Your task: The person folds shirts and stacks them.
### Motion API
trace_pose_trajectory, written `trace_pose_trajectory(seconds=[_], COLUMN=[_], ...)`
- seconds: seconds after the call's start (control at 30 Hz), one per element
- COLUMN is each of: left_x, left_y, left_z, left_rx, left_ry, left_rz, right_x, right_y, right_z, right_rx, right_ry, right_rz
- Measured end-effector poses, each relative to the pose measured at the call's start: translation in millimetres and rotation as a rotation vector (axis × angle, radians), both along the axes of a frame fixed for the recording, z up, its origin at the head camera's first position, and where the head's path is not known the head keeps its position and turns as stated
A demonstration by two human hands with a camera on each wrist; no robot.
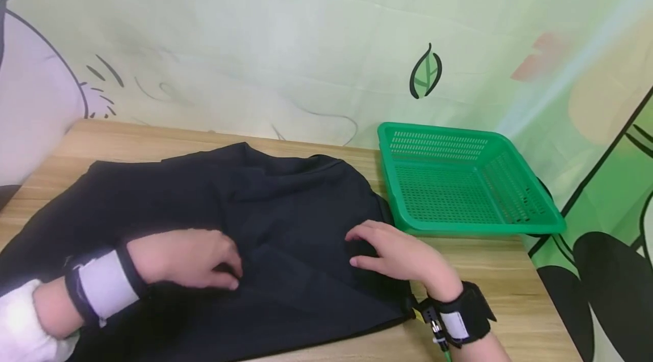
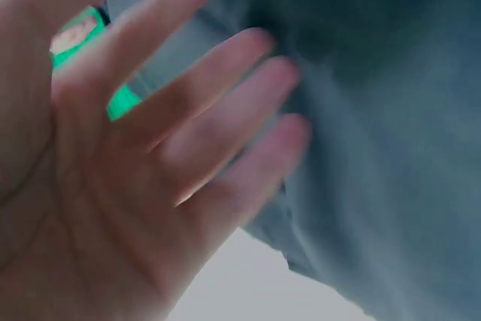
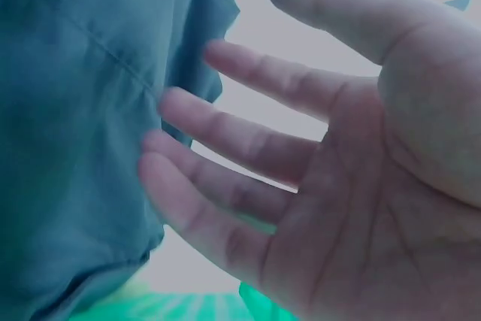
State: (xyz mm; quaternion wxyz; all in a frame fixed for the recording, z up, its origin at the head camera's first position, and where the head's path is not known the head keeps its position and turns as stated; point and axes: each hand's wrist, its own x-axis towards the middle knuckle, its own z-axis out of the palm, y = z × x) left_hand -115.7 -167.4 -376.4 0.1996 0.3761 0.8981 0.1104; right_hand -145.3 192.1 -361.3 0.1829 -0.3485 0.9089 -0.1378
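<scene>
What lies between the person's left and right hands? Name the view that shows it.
Only dark cloth lies between the left hand and the right hand, as the head view shows.

The head camera looked forward and down over the table (image 1: 500, 271), far enough back to take in the left hand (image 1: 191, 258), right hand (image 1: 400, 251), black cloth (image 1: 301, 209), green basket (image 1: 479, 228) and printed backdrop (image 1: 285, 39). Each wrist camera sat close, facing across its own palm (image 2: 105, 216) toward the fingers (image 3: 248, 138); all three views shared the black cloth.

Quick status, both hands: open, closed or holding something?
Left hand: open, holding nothing, over the black cloth.
Right hand: open, holding nothing, near the green basket.
</scene>
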Motion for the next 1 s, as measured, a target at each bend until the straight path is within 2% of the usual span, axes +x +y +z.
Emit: trace_pose_trajectory(seconds=[0.1, 0.17, 0.23, 0.33, 0.43, 0.5, 0.57, 0.7, 0.83, 0.93, 1.0], left_x=[-31.9, -55.3, -78.1, -109.1, -134.1, -147.1, -157.6, -169.0, -166.7, -158.7, -148.4], left_y=[4, 4, 3, 2, -1, -1, 2, 15, 24, 31, 37], left_z=[11.0, 14.2, 12.6, 5.1, -5.7, -13.5, -20.5, -26.5, -12.9, 6.8, 18.8], left_rx=[0.053, 0.043, 0.018, -0.038, -0.053, -0.007, 0.07, 0.237, 0.447, 0.59, 0.622], left_ry=[0.128, 0.206, 0.245, 0.202, 0.09, 0.014, -0.04, -0.048, 0.016, 0.154, 0.301], left_rz=[0.111, 0.21, 0.294, 0.405, 0.478, 0.502, 0.498, 0.518, 0.617, 0.631, 0.554], right_x=[-17.6, -30.9, -42.2, -51.9, -53.2, -51.0, -48.3, -42.6, -36.2, -33.9, -33.4], right_y=[-20, -32, -41, -48, -48, -47, -46, -42, -39, -36, -33], right_z=[-1.4, -5.5, -11.7, -22.1, -28.7, -29.6, -30.4, -33.9, -39.5, -43.5, -45.7], right_rx=[0.051, 0.077, 0.108, 0.182, 0.253, 0.266, 0.25, 0.195, 0.155, 0.127, 0.11], right_ry=[-0.007, -0.004, 0.006, 0.004, -0.011, -0.012, 0.006, 0.089, 0.161, 0.184, 0.19], right_rz=[-0.027, -0.048, -0.079, -0.123, -0.143, -0.143, -0.144, -0.139, -0.151, -0.167, -0.175])
